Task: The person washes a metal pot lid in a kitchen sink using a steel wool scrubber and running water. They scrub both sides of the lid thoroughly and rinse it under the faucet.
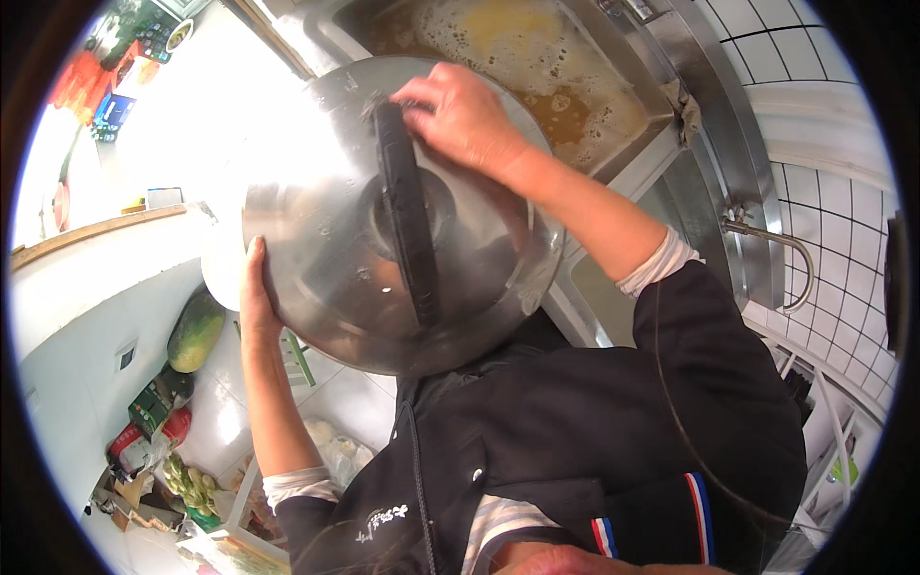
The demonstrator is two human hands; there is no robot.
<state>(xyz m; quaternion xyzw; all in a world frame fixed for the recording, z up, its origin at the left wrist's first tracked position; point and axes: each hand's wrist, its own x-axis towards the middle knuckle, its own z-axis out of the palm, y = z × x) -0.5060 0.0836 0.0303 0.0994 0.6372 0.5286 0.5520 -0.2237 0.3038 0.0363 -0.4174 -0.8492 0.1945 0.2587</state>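
Observation:
A large round stainless-steel pot lid [323, 287] with a long black bar handle [406, 215] is tilted up in front of my chest, wet on its surface. My left hand [259, 287] grips its left rim, the thumb over the upper face and the other fingers mostly hidden behind. At the handle's far end my right hand [460, 115] presses a dark, wiry scouring pad [375, 106] against the lid; most of the pad is covered by fingers and handle. Just beyond the lid lies a steel sink basin [632, 136] with brownish, foamy water [517, 43].
A grey cloth [683, 111] hangs at the sink's corner. Two taps are on the right, one a curved steel faucet [783, 251]. A second basin [604, 302] is beside my right arm. Floor-side left: a green melon [195, 330], boxes, vegetables and a green stool [296, 359].

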